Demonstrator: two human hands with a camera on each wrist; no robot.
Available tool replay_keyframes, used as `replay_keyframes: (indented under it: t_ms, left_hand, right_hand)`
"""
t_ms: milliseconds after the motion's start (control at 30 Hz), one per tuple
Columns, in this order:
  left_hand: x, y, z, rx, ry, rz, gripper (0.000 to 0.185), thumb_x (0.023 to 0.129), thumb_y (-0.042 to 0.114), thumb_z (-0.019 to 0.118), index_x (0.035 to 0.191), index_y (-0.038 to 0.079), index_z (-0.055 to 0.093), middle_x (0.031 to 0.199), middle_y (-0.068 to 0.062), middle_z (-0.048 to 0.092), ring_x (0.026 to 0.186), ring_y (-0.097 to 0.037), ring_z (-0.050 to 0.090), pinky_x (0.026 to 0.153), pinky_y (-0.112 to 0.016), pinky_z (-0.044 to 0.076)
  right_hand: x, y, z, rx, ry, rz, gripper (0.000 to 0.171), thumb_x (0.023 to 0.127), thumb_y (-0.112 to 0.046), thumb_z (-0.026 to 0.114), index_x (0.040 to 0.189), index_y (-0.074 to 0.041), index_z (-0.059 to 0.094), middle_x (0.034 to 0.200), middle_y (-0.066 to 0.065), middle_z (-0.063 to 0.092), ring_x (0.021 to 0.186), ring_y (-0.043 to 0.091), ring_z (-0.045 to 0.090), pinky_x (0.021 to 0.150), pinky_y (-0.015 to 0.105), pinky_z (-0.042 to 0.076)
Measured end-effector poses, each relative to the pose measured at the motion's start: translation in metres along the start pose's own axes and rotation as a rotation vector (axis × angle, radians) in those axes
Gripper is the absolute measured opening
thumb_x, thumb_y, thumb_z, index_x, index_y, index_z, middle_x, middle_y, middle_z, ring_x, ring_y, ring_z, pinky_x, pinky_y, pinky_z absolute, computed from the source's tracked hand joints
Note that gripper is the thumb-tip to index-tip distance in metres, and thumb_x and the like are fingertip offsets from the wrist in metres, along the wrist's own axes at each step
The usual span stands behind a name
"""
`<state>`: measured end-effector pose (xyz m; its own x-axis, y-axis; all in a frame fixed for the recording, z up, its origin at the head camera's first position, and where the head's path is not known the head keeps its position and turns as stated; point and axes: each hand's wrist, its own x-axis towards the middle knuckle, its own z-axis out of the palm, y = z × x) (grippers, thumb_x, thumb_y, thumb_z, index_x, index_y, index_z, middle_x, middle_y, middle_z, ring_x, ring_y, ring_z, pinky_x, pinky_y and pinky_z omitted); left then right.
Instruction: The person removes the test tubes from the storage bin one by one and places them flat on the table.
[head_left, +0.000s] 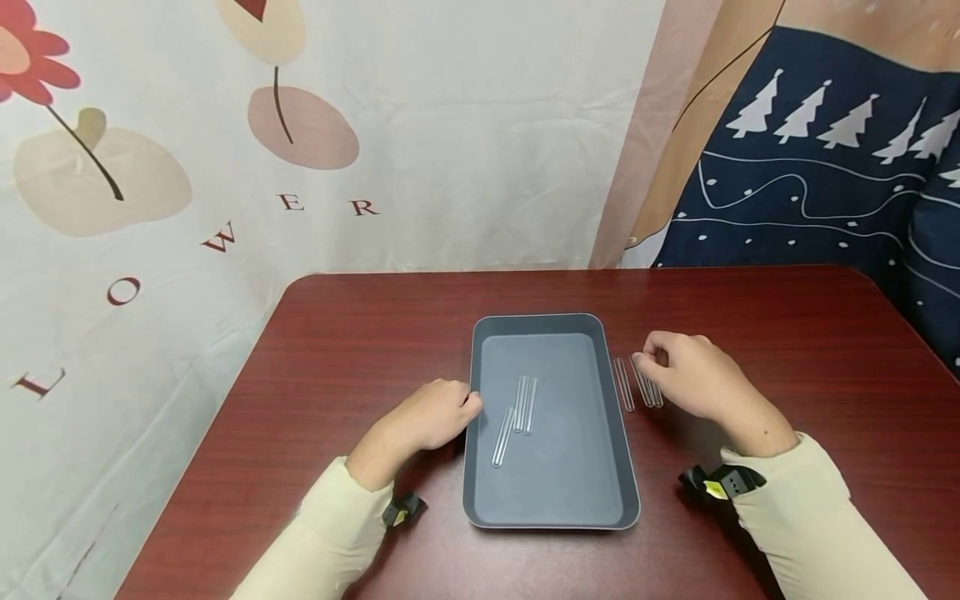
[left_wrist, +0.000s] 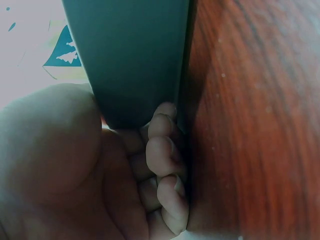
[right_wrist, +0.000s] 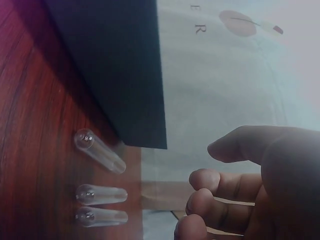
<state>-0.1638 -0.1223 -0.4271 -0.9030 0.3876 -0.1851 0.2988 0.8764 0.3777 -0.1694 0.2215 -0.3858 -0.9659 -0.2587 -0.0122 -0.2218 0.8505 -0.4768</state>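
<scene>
A grey rectangular tray [head_left: 558,492] lies on the table, holding three clear test tubes [head_left: 531,408] left of its middle. My left hand [head_left: 431,415] grips the tray's left side, thumb at the rim. In the left wrist view its curled fingers [left_wrist: 162,155] sit against the tray's outer wall. Right of the tray, more clear test tubes [head_left: 624,385] lie on the wood; three show in the right wrist view, rounded ends toward the camera. Over them hovers my right hand [head_left: 697,375], thumb and fingertips [right_wrist: 202,179] apart with nothing between them.
The dark red wooden table [head_left: 360,333] extends around the tray on all sides. Behind it hangs a pale curtain [head_left: 465,167] with flower prints and letters. Navy cloth [head_left: 795,192] with white trees hangs at the back right. Each wrist wears a small black camera [head_left: 720,483].
</scene>
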Motion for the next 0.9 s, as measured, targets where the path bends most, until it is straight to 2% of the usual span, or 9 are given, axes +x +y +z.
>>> replay_keyframes:
  t_ms: [467, 900]
  left_hand:
    - [-0.001, 0.001, 0.000, -0.001, 0.005, 0.004, 0.040, 0.098, 0.025, 0.039, 0.059, 0.020, 0.037, 0.058, 0.004, 0.036, 0.061, -0.016, 0.046, 0.066, -0.033, 0.044]
    - [-0.001, 0.002, 0.000, 0.003, 0.000, -0.001, 0.040, 0.099, 0.026, 0.039, 0.060, 0.019, 0.038, 0.058, 0.004, 0.037, 0.062, -0.017, 0.046, 0.067, -0.035, 0.045]
  right_hand:
    - [-0.003, -0.009, 0.001, 0.043, -0.007, -0.019, 0.019, 0.098, -0.026, 0.057, 0.087, -0.013, 0.063, 0.059, -0.002, 0.052, 0.054, 0.014, 0.047, 0.051, 0.030, 0.038]
    - [-0.006, -0.021, 0.004, 0.051, 0.036, -0.049, 0.014, 0.097, -0.023, 0.059, 0.085, -0.015, 0.062, 0.062, -0.002, 0.056, 0.054, 0.013, 0.049, 0.052, 0.029, 0.039]
